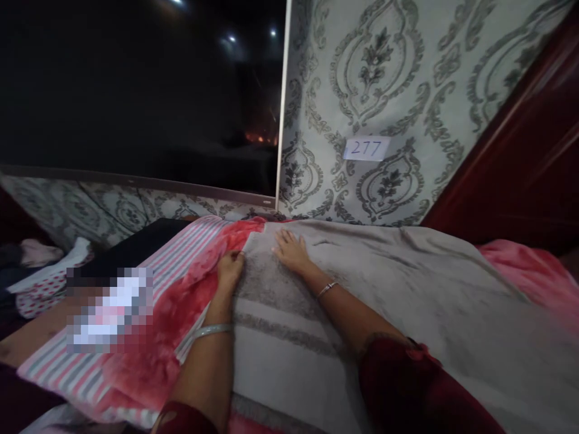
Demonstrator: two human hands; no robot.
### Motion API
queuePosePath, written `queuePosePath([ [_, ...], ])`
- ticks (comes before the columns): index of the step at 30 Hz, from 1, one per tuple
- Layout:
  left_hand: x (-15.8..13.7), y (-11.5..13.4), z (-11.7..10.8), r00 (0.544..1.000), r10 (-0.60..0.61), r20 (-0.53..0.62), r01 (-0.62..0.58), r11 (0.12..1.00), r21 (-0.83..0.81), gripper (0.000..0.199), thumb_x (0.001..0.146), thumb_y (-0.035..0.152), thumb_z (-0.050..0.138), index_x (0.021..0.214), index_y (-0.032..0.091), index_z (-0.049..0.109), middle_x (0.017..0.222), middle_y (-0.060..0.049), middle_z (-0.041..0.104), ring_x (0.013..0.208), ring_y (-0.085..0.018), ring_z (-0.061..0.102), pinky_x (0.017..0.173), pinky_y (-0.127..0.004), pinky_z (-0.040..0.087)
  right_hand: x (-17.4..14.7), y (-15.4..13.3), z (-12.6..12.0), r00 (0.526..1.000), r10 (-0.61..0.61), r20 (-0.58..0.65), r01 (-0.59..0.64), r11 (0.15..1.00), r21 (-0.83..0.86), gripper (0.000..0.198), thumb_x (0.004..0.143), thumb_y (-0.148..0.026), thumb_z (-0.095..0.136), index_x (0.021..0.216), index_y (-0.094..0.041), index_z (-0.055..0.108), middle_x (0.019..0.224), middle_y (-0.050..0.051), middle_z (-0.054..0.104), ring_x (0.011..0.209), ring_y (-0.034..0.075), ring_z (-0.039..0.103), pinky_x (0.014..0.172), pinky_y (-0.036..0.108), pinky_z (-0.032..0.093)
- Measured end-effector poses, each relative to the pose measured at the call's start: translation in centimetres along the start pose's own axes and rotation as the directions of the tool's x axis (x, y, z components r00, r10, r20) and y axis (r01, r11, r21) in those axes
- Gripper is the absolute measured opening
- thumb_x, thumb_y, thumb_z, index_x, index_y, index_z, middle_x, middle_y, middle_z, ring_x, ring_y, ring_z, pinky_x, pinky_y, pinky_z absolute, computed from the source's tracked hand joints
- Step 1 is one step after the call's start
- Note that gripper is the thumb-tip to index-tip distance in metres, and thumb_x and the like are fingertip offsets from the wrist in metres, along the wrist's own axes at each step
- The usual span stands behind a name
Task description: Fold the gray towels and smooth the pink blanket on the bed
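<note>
Patterned wallpaper [375,72] at 1 o'clock from centre of my view, dark screen [136,90] at 10. Grey blanket [398,301] spread from 3 round to 6 o'clock, partly over red fleece [181,313] at 8. My left hand [230,269], curled, pinching blanket's left edge; my right hand [292,250] flat, fingers spread, gripping nothing. Blanket looks soft, floppy, bulky rather than fragile; edge or corner probably best hold. White paper [367,148] at 2 o'clock reads "277"; no brand legible.
</note>
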State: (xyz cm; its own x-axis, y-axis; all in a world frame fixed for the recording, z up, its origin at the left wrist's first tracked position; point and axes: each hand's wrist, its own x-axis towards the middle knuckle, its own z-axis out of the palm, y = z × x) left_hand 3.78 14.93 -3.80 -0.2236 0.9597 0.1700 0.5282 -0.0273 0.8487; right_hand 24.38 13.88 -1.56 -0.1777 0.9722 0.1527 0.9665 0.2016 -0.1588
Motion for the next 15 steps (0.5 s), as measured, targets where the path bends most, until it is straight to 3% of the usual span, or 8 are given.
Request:
queuePosePath([
  [4, 0.0, 0.3, 0.1, 1.000, 0.011, -0.009, -0.011, 0.999, 0.040, 0.026, 0.083, 0.030, 0.056, 0.096, 0.016, 0.074, 0.095, -0.011, 0.076, 0.095, -0.027, 0.071, 0.089, -0.036, 0.053, -6.1, 1.7, -0.3, 0.979, -0.204, 0.020, 0.204, 0.979, -0.025, 0.063, 0.102, -0.058, 0.031, 0.159, -0.031, 0.026, 0.168, 0.007, 0.015, 0.154, 0.030, 0.011, 0.118, 0.063, 0.013],
  [7, 0.0, 0.6, 0.0, 1.000, 0.023, 0.002, -0.023, 0.994, 0.108, 0.026, 0.084, 0.030, 0.056, 0.096, 0.016, 0.075, 0.095, -0.011, 0.077, 0.094, -0.029, 0.071, 0.088, -0.037, 0.054, -9.9, 4.9, -0.3, 0.971, -0.226, 0.080, 0.231, 0.971, -0.063, 0.062, 0.102, -0.059, 0.030, 0.158, -0.033, 0.028, 0.167, 0.006, 0.017, 0.154, 0.030, 0.013, 0.119, 0.062, 0.015],
  [10, 0.0, 0.8, 0.0, 0.999, 0.024, 0.029, -0.028, 0.988, 0.155, 0.028, 0.084, 0.029, 0.056, 0.100, 0.016, 0.075, 0.099, -0.012, 0.077, 0.096, -0.029, 0.072, 0.088, -0.037, 0.055, -10.9, 8.6, -0.9, 0.985, -0.153, 0.081, 0.163, 0.977, -0.135, 0.060, 0.103, -0.056, 0.031, 0.158, -0.032, 0.029, 0.167, 0.005, 0.020, 0.153, 0.029, 0.016, 0.120, 0.057, 0.017],
  [15, 0.1, 0.9, -0.2, 0.999, 0.011, 0.043, -0.018, 0.986, 0.168, 0.028, 0.082, 0.025, 0.054, 0.098, 0.016, 0.075, 0.101, -0.012, 0.076, 0.099, -0.029, 0.071, 0.092, -0.037, 0.054, -9.5, 12.6, -1.9, 0.998, 0.070, 0.007, -0.068, 0.985, -0.159, 0.057, 0.104, -0.050, 0.029, 0.158, -0.030, 0.031, 0.165, 0.005, 0.025, 0.150, 0.029, 0.024, 0.118, 0.054, 0.023],
])
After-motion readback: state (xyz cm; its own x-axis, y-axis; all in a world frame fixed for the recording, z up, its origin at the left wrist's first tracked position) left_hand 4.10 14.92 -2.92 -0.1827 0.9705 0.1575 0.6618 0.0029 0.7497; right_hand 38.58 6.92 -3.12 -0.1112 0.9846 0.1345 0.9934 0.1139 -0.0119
